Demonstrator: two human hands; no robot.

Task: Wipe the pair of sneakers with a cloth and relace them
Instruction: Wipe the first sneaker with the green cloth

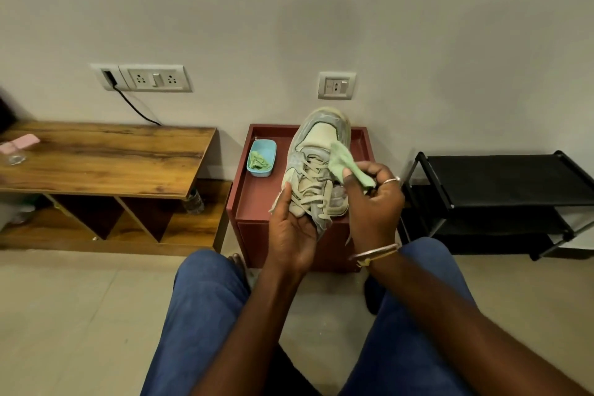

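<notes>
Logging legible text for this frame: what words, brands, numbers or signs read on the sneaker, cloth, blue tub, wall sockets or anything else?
No text can be read in this frame.
The sneaker: no logo or lettering shows.
The green cloth and blue tub: plain.
The wall sockets: any markings are too small to read.
The bottle under the wooden bench: too blurred to tell any label.
</notes>
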